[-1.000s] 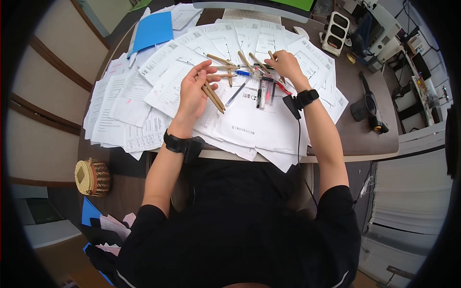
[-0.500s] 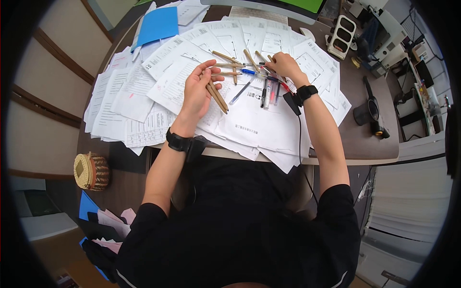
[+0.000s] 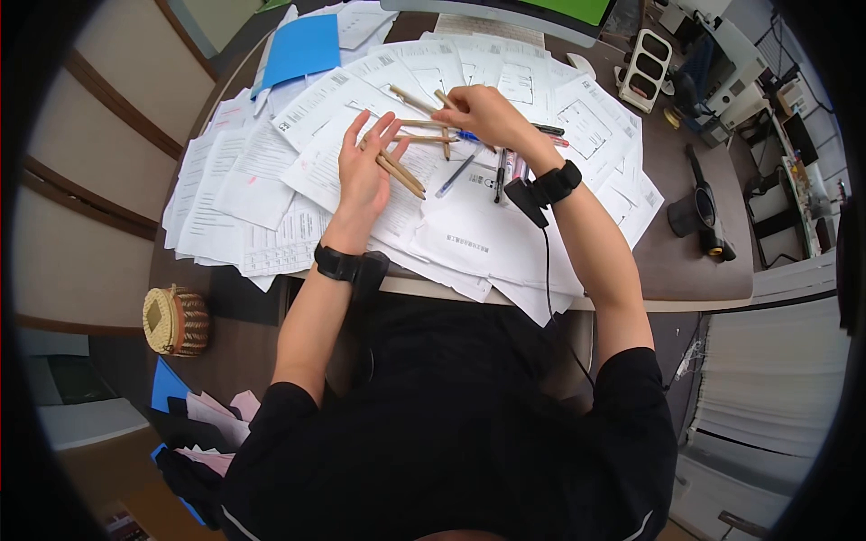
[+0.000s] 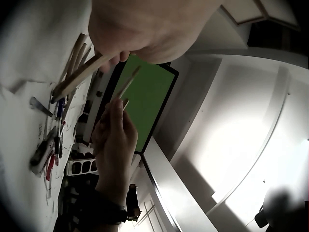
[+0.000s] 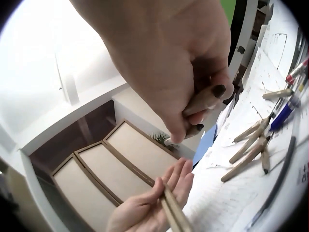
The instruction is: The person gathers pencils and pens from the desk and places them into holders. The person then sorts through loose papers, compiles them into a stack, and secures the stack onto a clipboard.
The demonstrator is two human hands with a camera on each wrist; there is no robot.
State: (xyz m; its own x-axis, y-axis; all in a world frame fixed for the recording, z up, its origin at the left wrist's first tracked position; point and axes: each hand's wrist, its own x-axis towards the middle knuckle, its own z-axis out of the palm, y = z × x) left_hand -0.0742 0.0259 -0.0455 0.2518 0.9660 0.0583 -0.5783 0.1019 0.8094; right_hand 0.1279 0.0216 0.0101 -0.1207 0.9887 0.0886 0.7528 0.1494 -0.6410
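Note:
My left hand (image 3: 363, 180) is palm up over the papers. Its thumb lies across plain wooden pencils (image 3: 402, 175), holding them against the palm while the other fingers extend. Close to its right, my right hand (image 3: 492, 119) pinches two more wooden pencils (image 5: 205, 100), whose dark ends poke out in the right wrist view. Several loose wooden pencils (image 5: 246, 159) lie crossed on the papers under the hands. A blue pen (image 5: 285, 113) is beside them. A clear-barrelled pen (image 3: 458, 173) and a black pen (image 3: 501, 176) lie nearer the body.
Fanned printed papers (image 3: 311, 144) cover much of the desk, with a blue folder (image 3: 302, 47) at the back left. A monitor (image 4: 145, 96) stands behind. To the right are a white three-slot holder (image 3: 645, 70) and a dark cup (image 3: 690, 215). A woven basket (image 3: 176, 320) sits lower left.
My right hand has picked up pencils from the pile and moved left with them, toward the left hand. The left hand's fingers have straightened and spread while still holding its pencils.

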